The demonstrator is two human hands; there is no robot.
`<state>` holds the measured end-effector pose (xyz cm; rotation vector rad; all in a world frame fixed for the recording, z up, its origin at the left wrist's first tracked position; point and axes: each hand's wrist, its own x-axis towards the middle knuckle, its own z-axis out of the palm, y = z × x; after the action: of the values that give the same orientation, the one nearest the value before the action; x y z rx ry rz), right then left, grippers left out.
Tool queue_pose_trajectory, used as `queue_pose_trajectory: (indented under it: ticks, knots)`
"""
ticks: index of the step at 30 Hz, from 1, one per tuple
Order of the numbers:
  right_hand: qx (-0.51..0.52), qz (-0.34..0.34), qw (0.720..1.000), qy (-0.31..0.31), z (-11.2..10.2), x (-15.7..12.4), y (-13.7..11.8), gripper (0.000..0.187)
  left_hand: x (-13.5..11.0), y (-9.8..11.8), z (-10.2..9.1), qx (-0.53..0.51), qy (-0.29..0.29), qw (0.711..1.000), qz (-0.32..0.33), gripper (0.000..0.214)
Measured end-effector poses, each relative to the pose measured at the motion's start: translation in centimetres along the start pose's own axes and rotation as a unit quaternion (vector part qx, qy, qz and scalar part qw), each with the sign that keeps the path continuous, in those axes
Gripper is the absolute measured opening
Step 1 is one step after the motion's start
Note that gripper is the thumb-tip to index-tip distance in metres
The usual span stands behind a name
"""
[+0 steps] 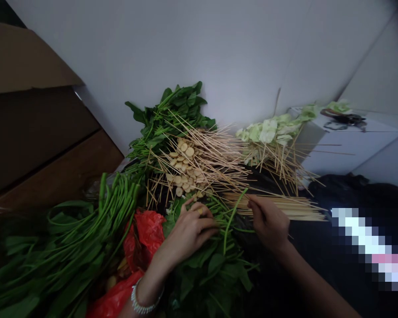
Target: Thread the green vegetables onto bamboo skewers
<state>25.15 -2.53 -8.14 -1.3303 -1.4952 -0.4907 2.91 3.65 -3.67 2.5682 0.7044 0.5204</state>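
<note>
My left hand (190,227), with a beaded bracelet on its wrist, lies on a heap of green leafy stems (212,260), its fingers curled round several of them. My right hand (268,221) pinches a thin bamboo skewer (285,204) at its tip, next to a single green stem (234,214) that stands up between the two hands. A bundle of bare skewers (292,210) lies just beyond the right hand.
Skewers threaded with round pale slices (185,170) are piled at the centre. Skewered pale green leaves (272,132) lie at the back right, leafy greens (167,119) behind. Long green stems (96,221) and a red plastic bag (146,234) sit at left. Cardboard boxes (36,119) stand left.
</note>
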Motion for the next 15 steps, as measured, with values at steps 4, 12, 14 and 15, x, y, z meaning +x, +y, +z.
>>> queue_pose_trajectory:
  ticks: [4,12,14,15]
  knots:
    - [0.004,-0.016,1.0,-0.001,0.2,-0.5,-0.2,0.02,-0.1,-1.2,-0.6,-0.103,0.156,0.975,-0.117,0.015]
    - [0.027,-0.09,0.992,-0.082,0.8,-2.3,-1.0,0.046,-0.1,-2.9,-0.4,-0.424,0.313,0.813,-0.248,0.03]
    - [0.033,-0.106,0.989,-0.101,0.8,-2.4,-1.3,0.052,0.0,-3.1,-0.2,-0.46,0.326,0.787,-0.251,0.027]
    - [0.035,-0.11,0.987,-0.108,0.8,-2.5,-1.4,0.054,-0.1,-3.3,-0.1,-0.472,0.332,0.777,-0.251,0.026]
